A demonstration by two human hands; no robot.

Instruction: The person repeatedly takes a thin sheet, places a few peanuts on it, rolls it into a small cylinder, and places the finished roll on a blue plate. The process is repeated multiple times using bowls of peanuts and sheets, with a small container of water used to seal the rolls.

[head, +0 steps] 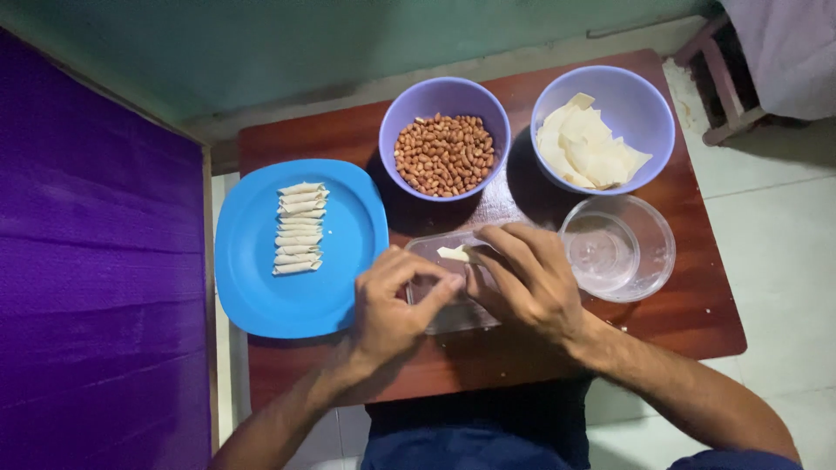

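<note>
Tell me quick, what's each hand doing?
Left hand: fingers curled on the clear tray, grip unclear.
Right hand: pinching a pale wrapper over the tray.

The round plastic plate point(261, 261) is bright blue, both plastic bowls point(418, 100) point(644, 104) lilac, the peanuts point(444, 154) reddish-brown, the wooden table point(697, 313) dark red-brown, the cloth point(96, 278) purple.
</note>
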